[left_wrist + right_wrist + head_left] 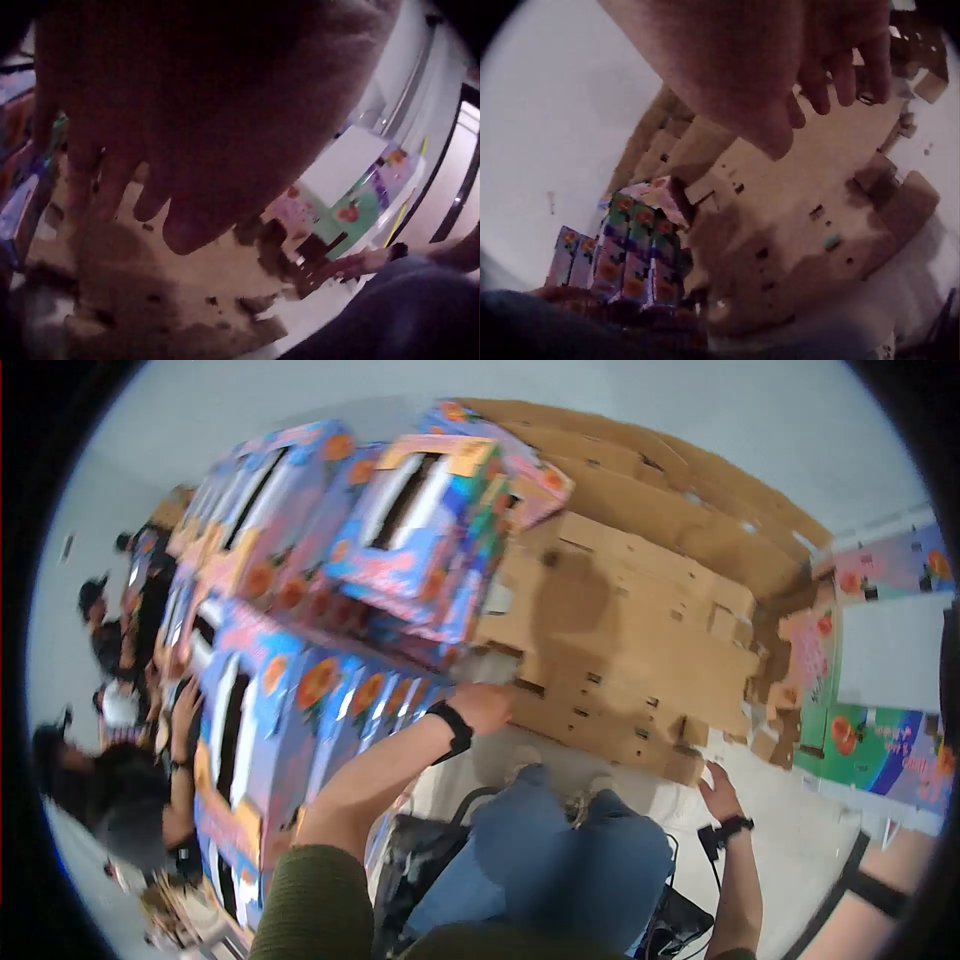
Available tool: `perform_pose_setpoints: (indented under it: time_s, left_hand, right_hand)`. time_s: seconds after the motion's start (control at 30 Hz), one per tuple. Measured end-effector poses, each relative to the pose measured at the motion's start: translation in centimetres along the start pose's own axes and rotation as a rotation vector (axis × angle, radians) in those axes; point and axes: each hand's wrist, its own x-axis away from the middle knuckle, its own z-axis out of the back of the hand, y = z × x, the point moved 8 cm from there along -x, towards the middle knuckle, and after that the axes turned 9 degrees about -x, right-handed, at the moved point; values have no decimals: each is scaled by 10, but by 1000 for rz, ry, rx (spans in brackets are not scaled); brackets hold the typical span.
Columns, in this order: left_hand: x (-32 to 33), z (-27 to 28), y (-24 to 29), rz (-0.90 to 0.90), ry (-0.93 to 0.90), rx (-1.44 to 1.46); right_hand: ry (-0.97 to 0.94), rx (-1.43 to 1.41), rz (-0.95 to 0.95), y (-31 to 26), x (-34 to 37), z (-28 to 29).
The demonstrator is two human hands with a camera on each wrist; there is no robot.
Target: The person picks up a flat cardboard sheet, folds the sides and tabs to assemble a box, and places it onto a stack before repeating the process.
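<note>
A large flat sheet of brown cardboard (640, 630), with slots and cut-outs, lies in front of the person's knees. My left hand (485, 707) is at its near left corner, beside the stacked printed boxes. In the left wrist view, the fingers (154, 199) of that hand stretch out over the brown board and hold nothing. On the other side, my right hand (718, 797) hovers by the near right corner of the sheet. Its fingers (844, 79) are spread and extended in the right wrist view, with no object between them.
Colourful flower-printed cardboard boxes (250, 690) with slot openings are stacked along the left. More brown cardboard panels (690, 490) lean at the back. A printed panel (880, 730) lies to the right. Several people (110, 790) work at the far left.
</note>
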Motion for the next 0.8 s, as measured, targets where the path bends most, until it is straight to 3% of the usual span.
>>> perform_pose_setpoints:
  time_s: [0.07,0.17,0.27,0.33,0.37,0.43,0.47,0.5,0.57,0.6,0.67,0.8]
  left_hand:
    - [72,68,25,4,123,9]
    - [160,100,42,-7,440,-59]
    - [267,123,35,117,689,-80]
    - [331,112,4,391,738,-110]
    - [391,84,-37,701,656,-51]
    - [428,25,-94,872,731,-189]
    - [440,0,-118,930,623,-124]
    - [442,-41,-153,941,550,40]
    - [442,-71,-177,863,655,185]
    - [444,-60,-174,878,649,117]
    - [453,-38,-152,874,821,46]
    - [463,10,-119,597,977,372]
  right_hand:
    - [46,9,75,-22,27,26]
    - [123,15,177,-58,76,55]
    - [207,-4,237,-102,138,78]
    - [269,-68,260,-103,179,85]
    - [309,-109,270,-110,202,89]
    - [339,-172,210,-129,232,89]
    - [349,-205,227,-130,242,87]
    - [366,-236,235,-127,253,87]
    - [387,-225,324,-142,275,81]
    - [416,-138,400,-141,279,76]
    - [428,-183,392,-171,311,69]
    - [477,-202,374,-183,362,66]
